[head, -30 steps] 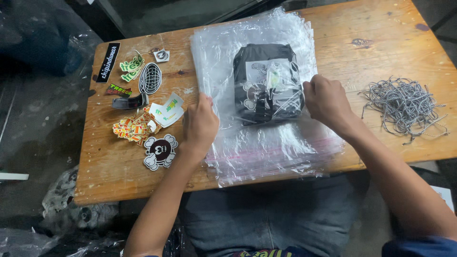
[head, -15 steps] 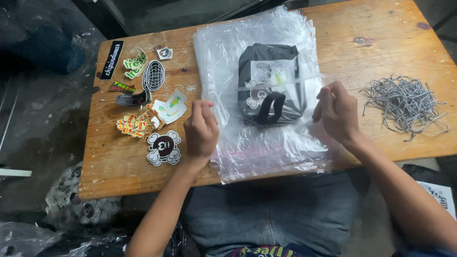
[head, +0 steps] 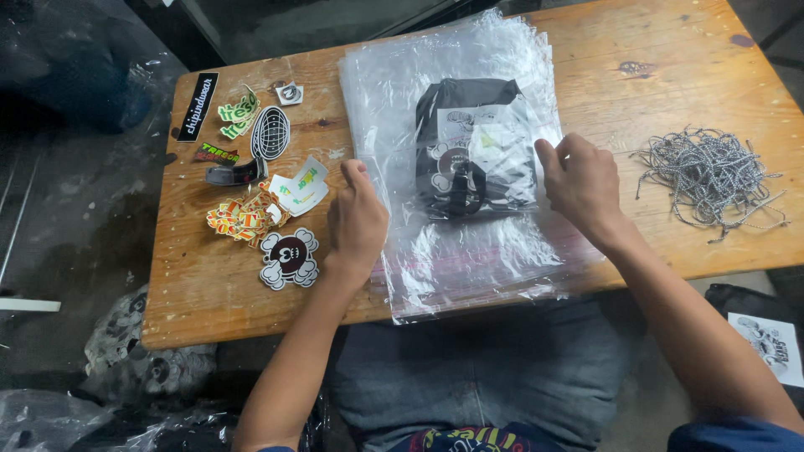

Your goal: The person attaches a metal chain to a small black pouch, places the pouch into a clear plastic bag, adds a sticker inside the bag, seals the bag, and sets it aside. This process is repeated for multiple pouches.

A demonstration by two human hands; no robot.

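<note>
So we've got both hands down on a stack of clear plastic bags (head: 456,243) in the middle of the wooden bench (head: 670,75). On top of the stack sits a folded black garment (head: 469,142) with a skull print, already inside the top bag, its long axis running away from us toward the far edge.

Our right hand (head: 582,184) sits at the garment's right edge, fingers curled and bunched together, looks like they're pinching the bag film there, though we can't quite see the tips. Our left hand (head: 356,222) rests on the left edge of the stack, fingers pressed together and flat-ish, a bit apart from the garment. So the garment lies between the two hands, right one nearer.

Off to the left there's a scatter of stickers (head: 260,180), including a skull-and-crossbones sticker (head: 289,258) just beside the left hand. On the right, well apart, a tangle of grey strings (head: 712,180).
</note>
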